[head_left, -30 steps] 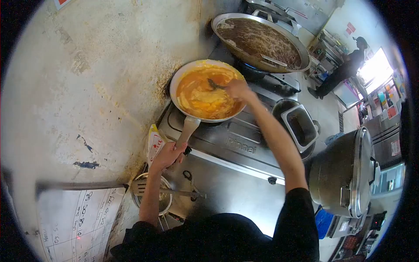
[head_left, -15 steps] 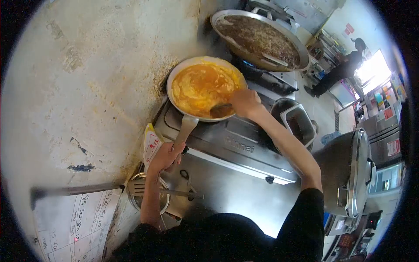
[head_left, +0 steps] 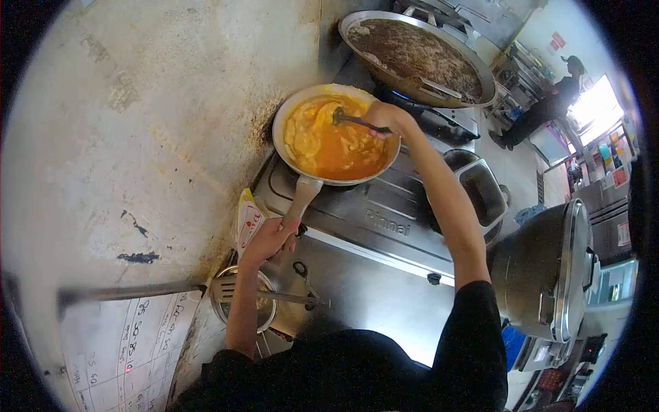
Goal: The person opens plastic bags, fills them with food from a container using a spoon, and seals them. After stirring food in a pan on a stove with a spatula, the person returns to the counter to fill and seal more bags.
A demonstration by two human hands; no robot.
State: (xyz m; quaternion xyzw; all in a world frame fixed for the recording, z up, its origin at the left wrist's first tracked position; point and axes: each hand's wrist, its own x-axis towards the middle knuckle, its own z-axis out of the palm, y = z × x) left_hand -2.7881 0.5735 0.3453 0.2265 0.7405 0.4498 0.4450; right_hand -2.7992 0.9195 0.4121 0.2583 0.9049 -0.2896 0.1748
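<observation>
A pale frying pan of yellow-orange beaten egg sits on the gas stove. My left hand grips the pan handle at its near end. My right hand is over the pan's right rim and holds a dark spoon, whose bowl is in the egg near the far side.
A big wok of dark brown food stands on the far burner. A metal container is at the stove's right, a large steel pot further right. A slotted spatula rests on a bowl by the stained wall. A person stands far right.
My right hand moved the spoon from the pan's near edge to the far side, breaking up the set egg. The left hand stayed on the handle.
</observation>
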